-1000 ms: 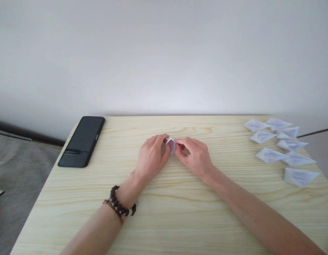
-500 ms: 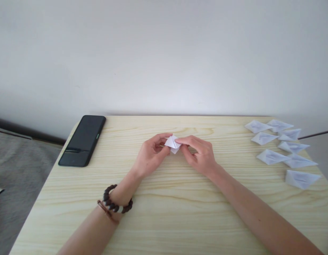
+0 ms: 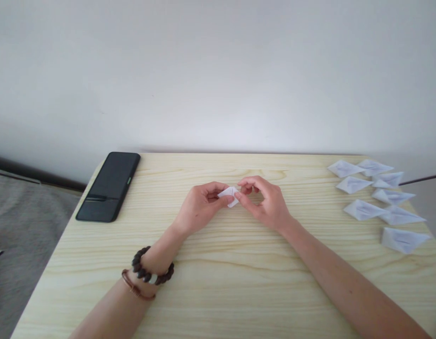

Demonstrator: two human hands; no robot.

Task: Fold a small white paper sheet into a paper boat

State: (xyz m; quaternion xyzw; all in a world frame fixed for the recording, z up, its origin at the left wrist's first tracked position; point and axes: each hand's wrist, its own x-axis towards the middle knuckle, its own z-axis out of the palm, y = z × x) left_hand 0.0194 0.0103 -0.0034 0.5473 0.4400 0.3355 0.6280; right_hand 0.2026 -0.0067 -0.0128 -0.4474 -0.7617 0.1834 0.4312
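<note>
A small folded piece of white paper (image 3: 229,195) is pinched between both my hands at the middle of the light wooden table (image 3: 218,287). My left hand (image 3: 201,205) holds its left side between thumb and fingers. My right hand (image 3: 263,201) pinches its right side with thumb and forefinger. Most of the paper is hidden by my fingers. A dark bead bracelet (image 3: 151,272) sits on my left wrist.
A black phone (image 3: 109,185) lies face up near the table's far left corner. Several folded white paper boats (image 3: 378,197) lie in a group along the right edge. A white wall stands right behind the table. Grey floor shows at the left.
My hands have turned and pressed the paper flatter; less of it shows between my fingers. My left wrist has rotated slightly outward. The boats and phone have not moved.
</note>
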